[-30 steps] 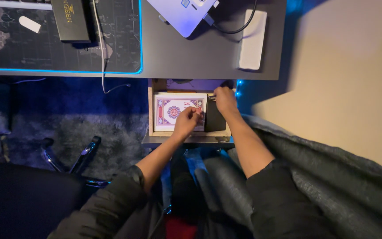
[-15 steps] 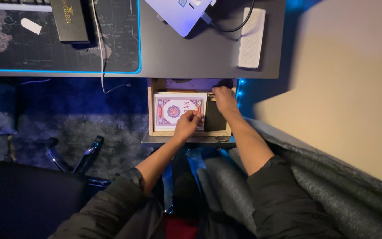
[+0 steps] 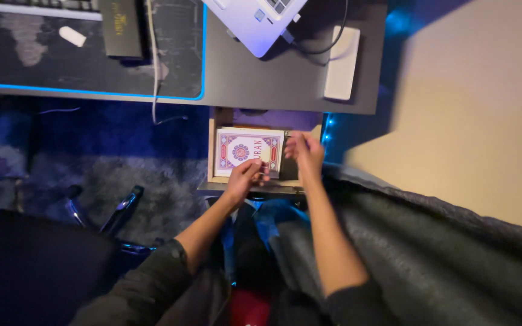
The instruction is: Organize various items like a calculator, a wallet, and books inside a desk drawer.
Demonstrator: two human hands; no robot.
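A shallow wooden drawer (image 3: 212,158) stands pulled out under the grey desk. In it lies a book (image 3: 241,151) with a white cover and an ornate red and blue pattern. A black box (image 3: 287,171) stands upright at the book's right side. My left hand (image 3: 244,176) has its fingers curled on the book's near right corner. My right hand (image 3: 304,152) lies over the top of the black box, with fingers wrapped on it, and hides most of it.
On the desk lie a silver laptop (image 3: 255,21), a flat white block (image 3: 341,57), a slim dark box (image 3: 122,27) and a white cable (image 3: 154,60) on a blue-edged mat (image 3: 43,57). A chair base (image 3: 116,211) stands left; a grey blanket (image 3: 442,253) lies right.
My right hand has drawn back toward me along the black box. My left hand slid to the book's near corner. The view shifted slightly.
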